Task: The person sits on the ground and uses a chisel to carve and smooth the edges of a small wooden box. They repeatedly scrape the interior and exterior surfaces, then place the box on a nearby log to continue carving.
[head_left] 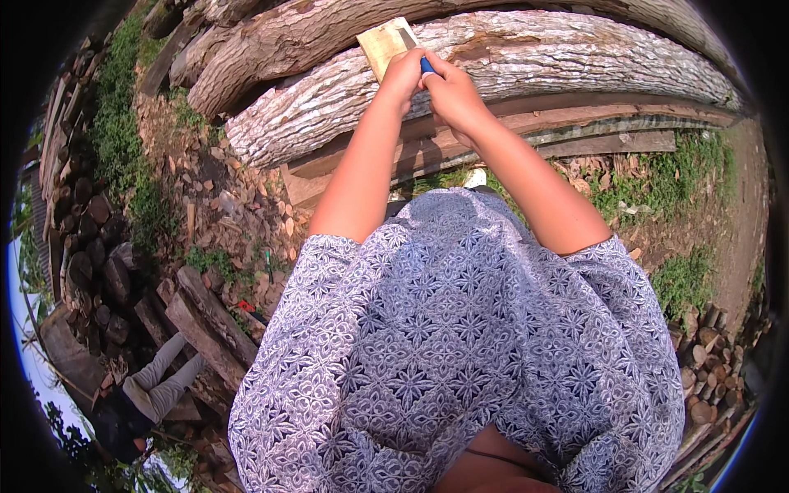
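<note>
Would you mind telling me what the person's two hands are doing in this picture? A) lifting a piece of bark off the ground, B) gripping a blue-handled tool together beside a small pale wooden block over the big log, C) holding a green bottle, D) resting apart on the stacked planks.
B: the left hand and right hand meet around a blue handle next to the pale wooden block, above the rough-barked log.

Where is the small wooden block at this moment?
In the head view, the small wooden block is at top centre, against the big pale log, just above the left hand.
</note>
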Action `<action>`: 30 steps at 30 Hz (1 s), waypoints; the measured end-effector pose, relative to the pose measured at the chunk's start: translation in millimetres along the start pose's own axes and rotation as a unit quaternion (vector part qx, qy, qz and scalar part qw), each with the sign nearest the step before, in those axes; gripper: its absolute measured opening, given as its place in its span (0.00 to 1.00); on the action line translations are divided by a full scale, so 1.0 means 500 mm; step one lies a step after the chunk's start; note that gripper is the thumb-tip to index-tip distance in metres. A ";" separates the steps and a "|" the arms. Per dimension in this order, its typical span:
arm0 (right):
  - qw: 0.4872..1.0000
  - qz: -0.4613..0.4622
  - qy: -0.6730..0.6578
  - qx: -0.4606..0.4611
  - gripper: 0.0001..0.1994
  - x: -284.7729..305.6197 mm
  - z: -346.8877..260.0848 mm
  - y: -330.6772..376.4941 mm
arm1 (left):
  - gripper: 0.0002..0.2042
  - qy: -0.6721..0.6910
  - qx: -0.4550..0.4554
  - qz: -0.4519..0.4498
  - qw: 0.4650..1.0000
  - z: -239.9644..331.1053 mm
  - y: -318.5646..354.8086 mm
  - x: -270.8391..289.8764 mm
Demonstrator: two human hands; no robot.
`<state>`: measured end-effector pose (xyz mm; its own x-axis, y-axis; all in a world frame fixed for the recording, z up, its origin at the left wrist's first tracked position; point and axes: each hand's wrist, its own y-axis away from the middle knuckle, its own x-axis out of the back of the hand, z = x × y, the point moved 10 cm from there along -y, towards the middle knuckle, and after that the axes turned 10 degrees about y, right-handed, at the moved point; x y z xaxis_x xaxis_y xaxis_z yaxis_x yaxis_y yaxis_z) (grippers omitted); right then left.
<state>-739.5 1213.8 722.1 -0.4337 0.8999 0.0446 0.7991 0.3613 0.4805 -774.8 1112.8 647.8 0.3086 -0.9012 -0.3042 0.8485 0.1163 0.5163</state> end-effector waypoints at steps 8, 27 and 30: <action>0.999 -0.002 -0.043 -0.033 0.27 0.009 -0.003 0.026 | 0.14 0.020 -0.056 -0.002 0.998 0.014 0.006 -0.012; 0.998 0.000 -0.056 -0.015 0.28 0.004 -0.008 -0.062 | 0.14 0.172 0.051 0.089 0.980 -0.010 -0.057 -0.014; 0.998 -0.007 -0.055 0.001 0.30 0.000 -0.018 -0.066 | 0.13 0.149 0.086 0.066 0.983 -0.024 -0.063 -0.004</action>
<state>-769.5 1199.8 714.0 -0.3966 0.9161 -0.0592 0.7941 0.3747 0.4785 -796.9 1115.7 622.5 0.5450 -0.7174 -0.4340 0.7154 0.1279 0.6869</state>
